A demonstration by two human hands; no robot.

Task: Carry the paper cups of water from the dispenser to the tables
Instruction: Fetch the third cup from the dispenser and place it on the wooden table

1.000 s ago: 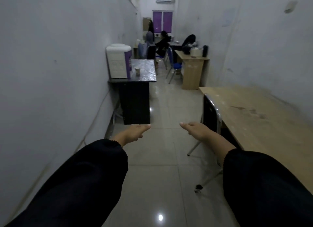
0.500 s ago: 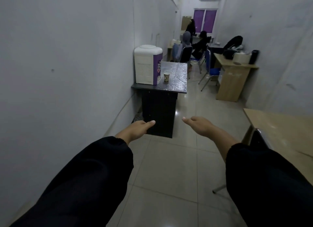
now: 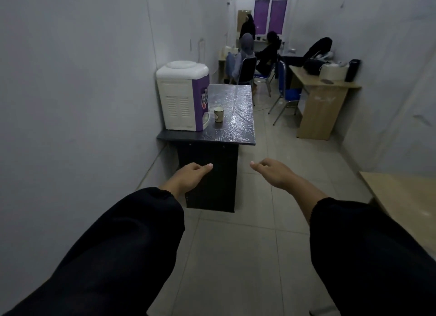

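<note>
A white and purple water dispenser [image 3: 181, 95] stands on a black table [image 3: 238, 127] against the left wall. One paper cup [image 3: 218, 114] sits upright on that table, just right of the dispenser's taps. My left hand [image 3: 188, 177] and my right hand [image 3: 273, 171] are held out in front of me, low and short of the table, both with nothing in them and fingers loosely curled down. Black sleeves cover both arms.
A wooden desk [image 3: 323, 96] with bags and a dark flask stands at the right wall. Another wooden table's corner [image 3: 405, 193] shows at the right edge. Blue chairs [image 3: 286, 91] and several people are at the far end. Tiled floor runs between.
I have moved forward toward the black table; the dispenser and cup appear nearer and larger. The near wooden table and chair slid out to the right. Both hands stay empty.
</note>
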